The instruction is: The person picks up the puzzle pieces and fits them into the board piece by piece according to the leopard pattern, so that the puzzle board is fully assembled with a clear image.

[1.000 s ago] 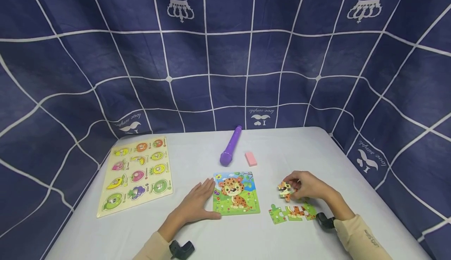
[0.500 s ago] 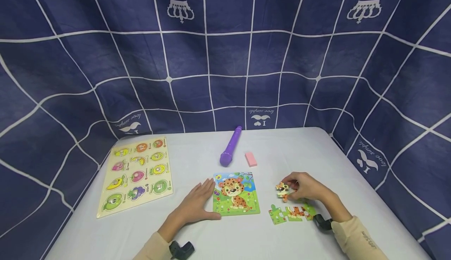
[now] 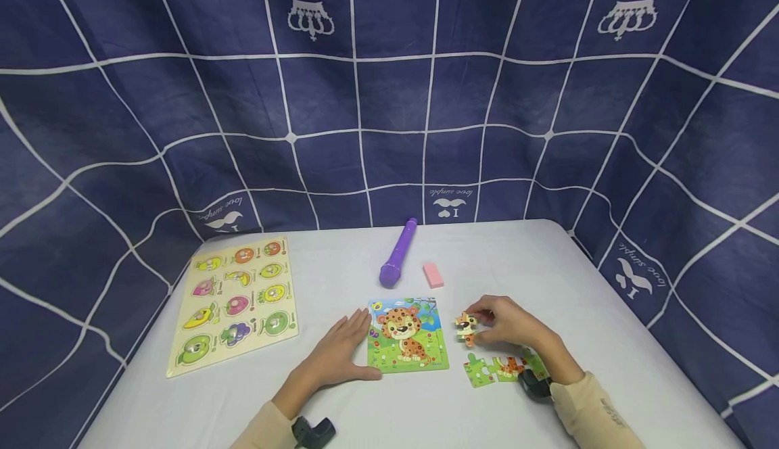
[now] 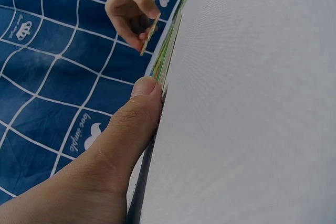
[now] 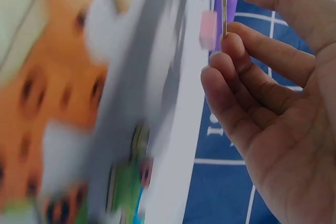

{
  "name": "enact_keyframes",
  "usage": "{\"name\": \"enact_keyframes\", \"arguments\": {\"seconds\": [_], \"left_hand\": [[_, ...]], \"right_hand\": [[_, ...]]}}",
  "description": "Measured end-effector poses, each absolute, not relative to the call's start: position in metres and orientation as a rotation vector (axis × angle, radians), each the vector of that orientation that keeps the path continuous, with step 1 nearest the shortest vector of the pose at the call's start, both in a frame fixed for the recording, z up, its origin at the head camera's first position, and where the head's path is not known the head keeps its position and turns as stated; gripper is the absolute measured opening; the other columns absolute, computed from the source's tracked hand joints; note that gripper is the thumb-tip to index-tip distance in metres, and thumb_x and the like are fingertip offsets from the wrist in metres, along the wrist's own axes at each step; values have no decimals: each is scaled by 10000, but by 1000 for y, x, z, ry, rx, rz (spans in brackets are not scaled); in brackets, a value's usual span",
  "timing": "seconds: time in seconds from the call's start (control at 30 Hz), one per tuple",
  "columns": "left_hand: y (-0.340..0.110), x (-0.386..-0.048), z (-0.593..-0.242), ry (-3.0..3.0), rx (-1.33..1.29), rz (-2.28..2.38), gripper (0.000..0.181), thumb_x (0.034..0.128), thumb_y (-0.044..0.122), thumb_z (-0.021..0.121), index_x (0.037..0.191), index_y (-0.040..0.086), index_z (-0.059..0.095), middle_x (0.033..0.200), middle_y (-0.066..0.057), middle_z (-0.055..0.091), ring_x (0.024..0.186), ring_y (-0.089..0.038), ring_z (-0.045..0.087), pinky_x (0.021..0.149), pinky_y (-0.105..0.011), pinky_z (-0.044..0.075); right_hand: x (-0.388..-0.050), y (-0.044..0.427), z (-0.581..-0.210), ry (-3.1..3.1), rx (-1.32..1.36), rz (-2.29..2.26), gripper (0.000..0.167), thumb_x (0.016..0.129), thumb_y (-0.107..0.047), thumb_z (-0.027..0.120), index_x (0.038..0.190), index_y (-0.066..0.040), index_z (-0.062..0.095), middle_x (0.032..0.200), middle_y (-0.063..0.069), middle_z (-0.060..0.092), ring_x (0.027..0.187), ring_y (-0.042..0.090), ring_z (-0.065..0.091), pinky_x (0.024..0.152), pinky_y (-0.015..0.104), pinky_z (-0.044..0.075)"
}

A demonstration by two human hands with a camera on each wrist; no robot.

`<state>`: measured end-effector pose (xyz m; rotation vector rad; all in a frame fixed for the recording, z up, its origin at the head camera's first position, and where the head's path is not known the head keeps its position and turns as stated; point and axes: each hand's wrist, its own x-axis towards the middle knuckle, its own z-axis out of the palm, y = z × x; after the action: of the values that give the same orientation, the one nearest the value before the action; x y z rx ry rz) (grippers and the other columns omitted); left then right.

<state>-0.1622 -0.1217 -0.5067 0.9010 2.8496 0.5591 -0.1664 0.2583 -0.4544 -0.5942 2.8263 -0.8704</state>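
In the head view my right hand [image 3: 506, 322] pinches a leopard-face puzzle piece [image 3: 466, 328] just right of the square leopard puzzle [image 3: 406, 335]. The right wrist view shows the piece edge-on [image 5: 224, 11] between thumb and fingertips. My left hand [image 3: 336, 353] lies flat with straight fingers along the puzzle's left side, its thumb at the lower left corner. Below my right hand, several joined green and orange pieces [image 3: 508, 368] lie on the table, partly covered by the right wrist.
A wooden fruit board [image 3: 237, 300] lies at the left. Behind the puzzle are a purple microphone [image 3: 398, 254] and a pink block [image 3: 433, 275]. A blue checked curtain [image 3: 389, 97] surrounds the white table [image 3: 426, 408].
My right hand has moved left with the piece, closer to the square puzzle. My left hand has stayed in place.
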Motion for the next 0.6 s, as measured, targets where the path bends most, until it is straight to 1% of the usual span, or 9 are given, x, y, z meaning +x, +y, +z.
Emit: {"name": "enact_keyframes", "arguments": {"seconds": [0.1, 0.3, 0.6], "left_hand": [[-122, -162, -507, 2848, 899, 562, 1194, 689, 822, 603, 1542, 67, 244, 1630, -96, 203, 1517, -261, 187, 1240, -478, 176], [-122, -162, -507, 2844, 897, 554, 1194, 691, 827, 595, 1543, 70, 240, 1632, -93, 195, 1518, -260, 181, 1240, -478, 172], [-122, -163, -508, 2847, 906, 559, 1188, 696, 819, 599, 1543, 68, 240, 1632, -98, 193, 1518, -259, 181, 1239, -477, 175]], "right_hand": [[-168, 248, -455, 2826, -632, -875, 441, 695, -194, 843, 1103, -88, 713, 805, -15, 567, 732, 97, 488, 602, 189, 400], [-171, 229, -457, 2815, -734, -891, 446, 705, -184, 837, 1116, -66, 710, 817, -6, 585, 734, 80, 487, 611, 182, 423], [-175, 199, -454, 2819, -777, -903, 467, 683, -172, 832, 1117, -49, 709, 809, 2, 590, 729, 94, 488, 613, 187, 443]]}}
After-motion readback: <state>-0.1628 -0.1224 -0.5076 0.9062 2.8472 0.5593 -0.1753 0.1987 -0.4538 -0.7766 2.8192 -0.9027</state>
